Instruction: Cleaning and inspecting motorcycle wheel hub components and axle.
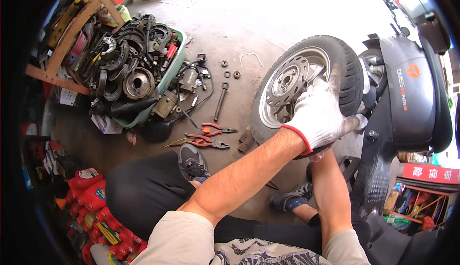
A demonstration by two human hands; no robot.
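A black-tyred scooter wheel (353, 86), with a silver rim and a drilled brake disc (286, 81), stands tilted beside the grey scooter (409, 92). My left hand (317, 108), in a white knit glove with a red cuff and darkened fingertips, is closed over the tyre's near side. Its fingers reach along the rim and tread, and its thumb points toward the scooter. Under that wrist, at the wheel's lower edge, only a small part of my right hand (318, 155) shows; its fingers are hidden behind the left hand and the tyre.
Red-handled pliers (207, 141) lie on the floor near my shoe, with a long bolt (221, 101) and several nuts beyond. A green tub (175, 66) overflows with brake parts at left. Red bottles (93, 195) crowd the lower left. A wood block (246, 139) sits by the tyre.
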